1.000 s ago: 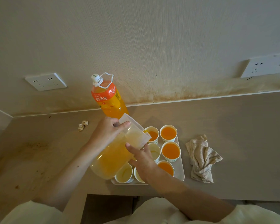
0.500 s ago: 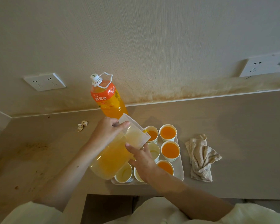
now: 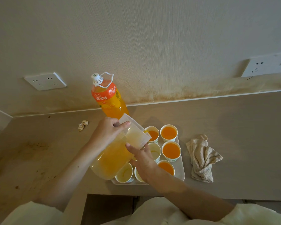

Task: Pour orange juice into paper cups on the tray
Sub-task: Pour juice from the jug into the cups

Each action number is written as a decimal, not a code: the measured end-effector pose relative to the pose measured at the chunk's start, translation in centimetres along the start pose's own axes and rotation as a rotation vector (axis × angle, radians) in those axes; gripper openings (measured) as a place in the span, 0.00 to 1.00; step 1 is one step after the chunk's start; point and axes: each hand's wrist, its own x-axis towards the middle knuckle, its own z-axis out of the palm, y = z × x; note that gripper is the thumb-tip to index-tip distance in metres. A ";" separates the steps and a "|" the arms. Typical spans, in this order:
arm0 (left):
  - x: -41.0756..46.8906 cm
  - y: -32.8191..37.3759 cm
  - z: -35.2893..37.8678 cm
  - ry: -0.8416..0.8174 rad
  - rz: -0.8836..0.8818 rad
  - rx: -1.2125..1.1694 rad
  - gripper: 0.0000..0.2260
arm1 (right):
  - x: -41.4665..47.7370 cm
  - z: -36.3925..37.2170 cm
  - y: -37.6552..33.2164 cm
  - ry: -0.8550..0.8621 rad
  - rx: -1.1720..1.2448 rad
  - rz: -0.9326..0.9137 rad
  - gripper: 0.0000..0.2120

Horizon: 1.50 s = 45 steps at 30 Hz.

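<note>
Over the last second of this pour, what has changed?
Nothing visibly moved. The left hand still grips the tilted pitcher, the right hand still holds it from below, and the spout stays over the far-left cup on the tray.

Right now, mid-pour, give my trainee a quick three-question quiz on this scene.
1. True or false: the left hand holds the jug upright.
2. On which side of the tray does the cloth lie? A left, B right, C behind.
3. How many cups along the tray's cloth-side edge hold juice?
Key: 1 false, the jug is tilted toward the cups; 2 B; 3 three.
</note>
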 end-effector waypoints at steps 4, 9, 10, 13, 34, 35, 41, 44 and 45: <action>0.1 -0.1 -0.1 0.002 0.010 -0.007 0.21 | -0.1 0.1 -0.1 -0.012 0.002 -0.023 0.39; 0.2 0.0 -0.1 -0.005 0.011 -0.006 0.21 | -0.3 0.1 -0.3 -0.033 0.004 -0.037 0.40; 0.2 0.0 -0.1 -0.005 0.012 -0.003 0.21 | -0.4 0.1 -0.3 -0.037 0.000 -0.041 0.39; 0.2 0.0 -0.1 -0.005 0.011 -0.002 0.22 | -0.2 0.0 -0.1 -0.039 -0.003 -0.040 0.38; 0.0 0.2 -0.1 -0.013 0.015 0.046 0.21 | 0.5 -0.1 0.8 -0.016 -0.002 -0.001 0.51; 0.0 0.2 -0.1 -0.014 0.016 0.045 0.21 | 0.5 -0.1 0.7 -0.013 -0.001 -0.004 0.50; 0.0 0.3 -0.1 -0.013 0.016 0.036 0.21 | 0.5 -0.1 0.7 -0.003 -0.003 -0.009 0.48; 0.0 0.2 -0.1 -0.013 0.018 0.028 0.21 | 0.5 -0.2 0.7 -0.016 -0.006 -0.012 0.48; 0.0 0.2 -0.1 -0.012 0.017 0.026 0.21 | 0.5 -0.1 0.7 -0.017 -0.010 -0.010 0.49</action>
